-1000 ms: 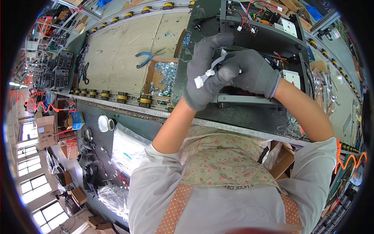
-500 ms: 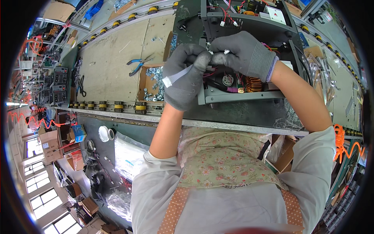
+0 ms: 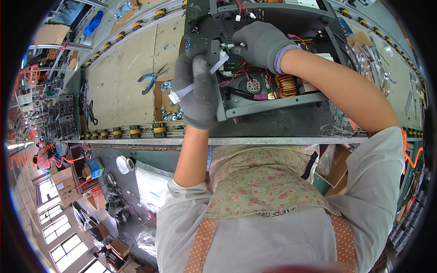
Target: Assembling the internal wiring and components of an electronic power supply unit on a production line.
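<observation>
My left hand [image 3: 196, 91], in a grey glove, is closed round a flat white ribbon cable [image 3: 186, 90]. One end, with a white connector [image 3: 174, 97], sticks out beside the wrist; the other part [image 3: 219, 64] rises past the thumb toward the chassis. My right hand [image 3: 261, 45], gloved too, reaches over the dark grey metal chassis [image 3: 277, 105] and pinches a small white plug [image 3: 242, 44] at its fingertips. Below that hand, inside the chassis, are red wires, a copper coil [image 3: 286, 85] and a round white part [image 3: 253, 85].
Left of the chassis a cardboard box [image 3: 159, 101] holds loose screws, with blue-handled pliers [image 3: 152, 79] beside it. A roller track [image 3: 135, 131] runs along the bench's near edge. Metal pieces [image 3: 375, 68] lie to the right. Two white-plugged leads [image 3: 246, 16] hang at the chassis' far side.
My hands, earlier together over the chassis, have come apart. The left has drawn left with the ribbon cable; the right has moved farther in over the chassis. The view has shifted slightly.
</observation>
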`<state>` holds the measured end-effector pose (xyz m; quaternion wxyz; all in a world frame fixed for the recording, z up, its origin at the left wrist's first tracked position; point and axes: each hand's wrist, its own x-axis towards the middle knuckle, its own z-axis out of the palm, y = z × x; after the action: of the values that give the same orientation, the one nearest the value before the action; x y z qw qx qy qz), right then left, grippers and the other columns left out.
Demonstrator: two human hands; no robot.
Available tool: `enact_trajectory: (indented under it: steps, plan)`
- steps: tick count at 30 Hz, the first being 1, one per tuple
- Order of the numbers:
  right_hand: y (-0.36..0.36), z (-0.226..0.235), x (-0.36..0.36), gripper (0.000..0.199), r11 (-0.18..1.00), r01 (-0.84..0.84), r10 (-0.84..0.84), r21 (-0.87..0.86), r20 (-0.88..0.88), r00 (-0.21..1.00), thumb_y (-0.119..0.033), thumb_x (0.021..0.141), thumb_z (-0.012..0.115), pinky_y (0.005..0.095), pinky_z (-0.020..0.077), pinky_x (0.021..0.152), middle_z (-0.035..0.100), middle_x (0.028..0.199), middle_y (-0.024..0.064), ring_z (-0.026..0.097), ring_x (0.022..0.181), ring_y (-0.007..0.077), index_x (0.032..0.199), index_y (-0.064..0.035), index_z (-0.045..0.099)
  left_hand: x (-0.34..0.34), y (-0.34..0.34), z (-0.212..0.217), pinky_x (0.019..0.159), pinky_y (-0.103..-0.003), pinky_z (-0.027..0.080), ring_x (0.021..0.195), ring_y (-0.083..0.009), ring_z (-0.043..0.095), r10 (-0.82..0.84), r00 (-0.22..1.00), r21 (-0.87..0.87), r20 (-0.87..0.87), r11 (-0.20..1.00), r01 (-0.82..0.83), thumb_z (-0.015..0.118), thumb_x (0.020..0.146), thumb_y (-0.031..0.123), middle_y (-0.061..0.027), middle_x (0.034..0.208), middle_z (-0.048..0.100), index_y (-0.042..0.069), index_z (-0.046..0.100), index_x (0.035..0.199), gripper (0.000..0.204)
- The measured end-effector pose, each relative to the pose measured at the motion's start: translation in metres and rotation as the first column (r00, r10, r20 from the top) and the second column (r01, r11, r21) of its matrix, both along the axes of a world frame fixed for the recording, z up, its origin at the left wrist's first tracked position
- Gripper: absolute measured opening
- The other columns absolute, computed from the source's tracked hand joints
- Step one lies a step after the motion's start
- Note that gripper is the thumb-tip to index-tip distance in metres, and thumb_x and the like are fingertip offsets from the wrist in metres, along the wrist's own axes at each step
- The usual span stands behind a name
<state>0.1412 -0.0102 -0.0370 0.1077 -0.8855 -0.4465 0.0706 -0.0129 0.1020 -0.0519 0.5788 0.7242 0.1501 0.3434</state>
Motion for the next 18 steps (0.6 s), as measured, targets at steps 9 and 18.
enact_trajectory:
  steps: [9, 18]
  plan:
    - [0.003, -0.007, 0.008, 0.022, 0.986, -0.124, 0.114, 0.108, 0.093, 0.989, -0.030, 0.091, 0.065, 0.0474, 0.0545, 0.083, 0.070, 0.087, 0.0152, 0.069, 0.088, 0.0349, 0.099, -0.0106, 0.072, 0.013, 0.018, -0.014, 0.095, -0.032, 0.046, 0.105, -0.0202, 0.058, -0.188, 0.980, 0.009, -0.061, 0.982, 0.189, 0.051, 0.096, 0.015, -0.0160, 0.121, 0.061, -0.003, 0.054, 0.136, 0.044]
    - [0.012, -0.012, 0.009, 0.019, 0.991, -0.083, 0.080, 0.105, 0.029, 0.996, -0.026, 0.089, 0.066, 0.0469, 0.0544, 0.082, 0.070, 0.082, 0.0154, 0.068, 0.084, 0.0349, 0.095, -0.0109, 0.075, 0.013, 0.021, -0.021, 0.102, -0.033, 0.043, 0.117, -0.0240, 0.057, -0.311, 0.950, 0.038, -0.008, 0.950, 0.311, 0.047, 0.094, 0.009, -0.0191, 0.130, 0.059, -0.004, 0.051, 0.141, 0.049]
